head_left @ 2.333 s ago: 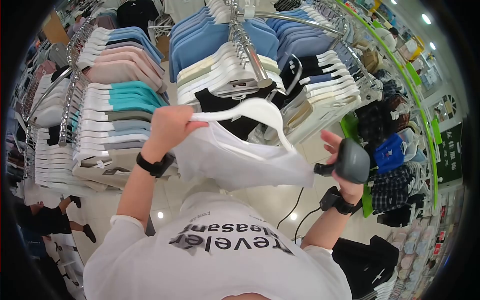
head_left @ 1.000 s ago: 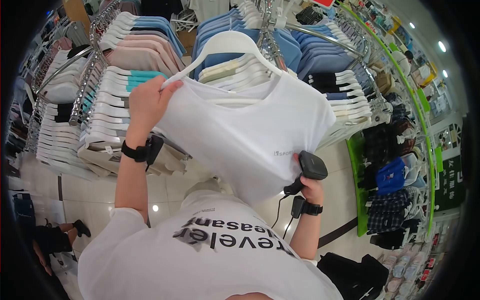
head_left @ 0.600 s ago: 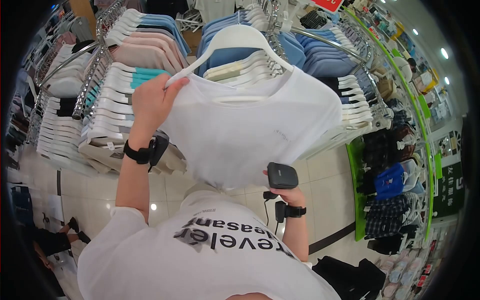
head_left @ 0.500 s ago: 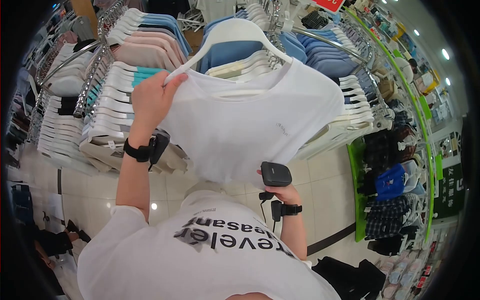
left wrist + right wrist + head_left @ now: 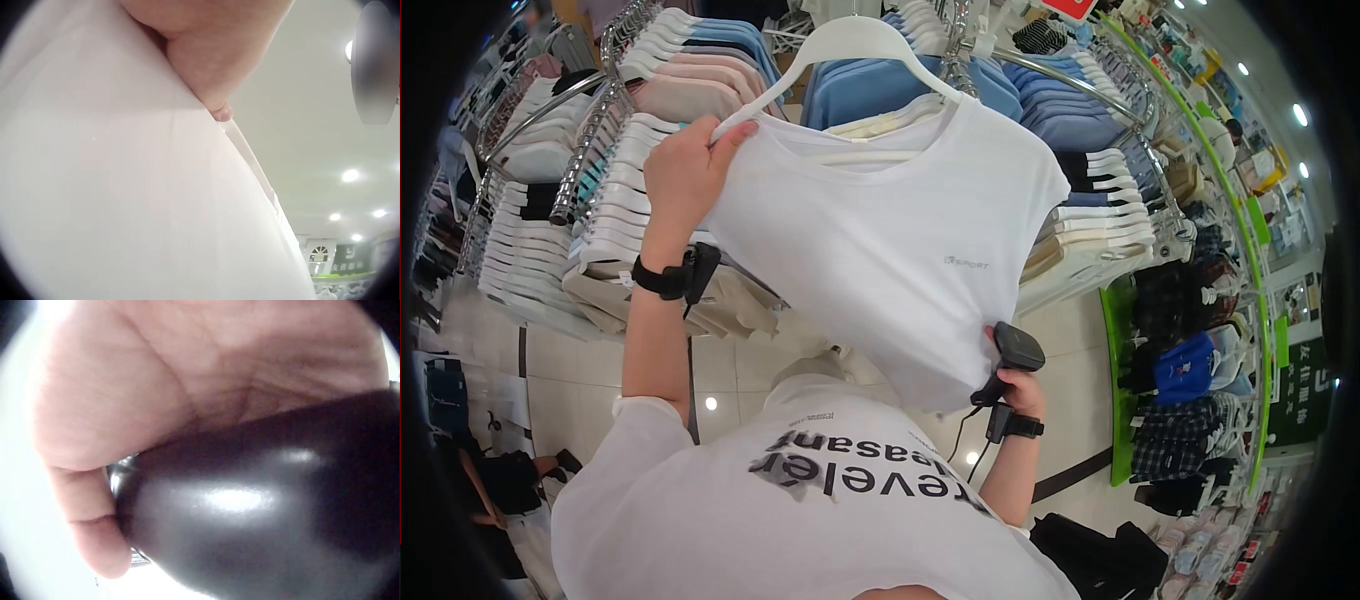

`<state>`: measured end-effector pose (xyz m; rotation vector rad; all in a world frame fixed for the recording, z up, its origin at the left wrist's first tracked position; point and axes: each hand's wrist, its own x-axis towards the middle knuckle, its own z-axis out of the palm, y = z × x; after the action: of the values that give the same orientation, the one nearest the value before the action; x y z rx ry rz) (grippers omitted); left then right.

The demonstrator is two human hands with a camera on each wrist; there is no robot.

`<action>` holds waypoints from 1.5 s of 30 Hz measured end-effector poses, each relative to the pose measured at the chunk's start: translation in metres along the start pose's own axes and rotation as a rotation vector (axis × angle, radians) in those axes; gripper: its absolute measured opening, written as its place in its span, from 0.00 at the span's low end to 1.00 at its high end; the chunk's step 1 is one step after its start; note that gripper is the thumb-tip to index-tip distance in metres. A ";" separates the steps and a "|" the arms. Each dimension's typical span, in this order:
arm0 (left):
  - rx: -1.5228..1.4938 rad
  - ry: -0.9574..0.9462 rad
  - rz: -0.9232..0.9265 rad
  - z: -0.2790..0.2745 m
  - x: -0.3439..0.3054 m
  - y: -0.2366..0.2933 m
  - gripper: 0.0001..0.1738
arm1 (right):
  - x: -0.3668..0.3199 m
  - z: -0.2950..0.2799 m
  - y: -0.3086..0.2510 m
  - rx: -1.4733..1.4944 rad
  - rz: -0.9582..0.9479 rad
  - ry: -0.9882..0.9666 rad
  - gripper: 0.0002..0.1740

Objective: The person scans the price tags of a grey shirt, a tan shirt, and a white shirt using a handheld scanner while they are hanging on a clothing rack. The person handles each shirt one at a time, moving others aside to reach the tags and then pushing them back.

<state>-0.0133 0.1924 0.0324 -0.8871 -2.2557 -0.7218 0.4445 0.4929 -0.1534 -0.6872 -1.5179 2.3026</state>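
In the head view a white T-shirt (image 5: 880,230) with a small chest print hangs on a white hanger (image 5: 855,42), held up before the racks. My left hand (image 5: 682,175) grips the hanger's end together with the shirt's shoulder. White cloth (image 5: 125,187) fills much of the left wrist view, with part of the left hand (image 5: 212,50) above it. By the shirt's lower right side, my right hand (image 5: 1022,390) grips a dark, rounded handheld device (image 5: 1018,347) with a cord. Its glossy body (image 5: 231,500) lies against the right palm (image 5: 206,369), a digit curled at its end.
Chrome racks (image 5: 585,150) with hangered shirts stand ahead and to the left. Blue shirts (image 5: 890,92) hang behind the held one. On the right are a green-edged display (image 5: 1118,400) and dark clothing (image 5: 1095,550). A person (image 5: 510,480) is at lower left.
The shirt has been raised to face me from a tilted, lower position. Over the last half second my right hand and the device moved right, while my left hand shifted slightly up and left.
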 end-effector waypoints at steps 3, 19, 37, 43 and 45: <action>-0.022 -0.011 -0.009 0.002 0.001 0.006 0.34 | -0.002 -0.004 -0.004 0.018 -0.022 0.004 0.45; -0.271 -0.090 0.123 0.017 -0.046 0.046 0.29 | 0.003 -0.025 0.028 -0.104 0.012 0.180 0.43; -0.239 -0.195 0.261 0.071 -0.083 0.074 0.33 | -0.024 -0.015 -0.035 -0.181 -0.205 0.294 0.40; -0.255 -0.198 0.329 0.083 -0.086 0.081 0.33 | -0.037 0.000 -0.069 -0.368 -0.166 0.251 0.40; -0.267 -0.195 0.329 0.088 -0.087 0.083 0.32 | -0.035 0.001 -0.078 -0.448 -0.142 0.228 0.40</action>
<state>0.0700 0.2681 -0.0650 -1.4726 -2.1283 -0.8226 0.4725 0.5056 -0.0739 -0.8832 -1.9154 1.7257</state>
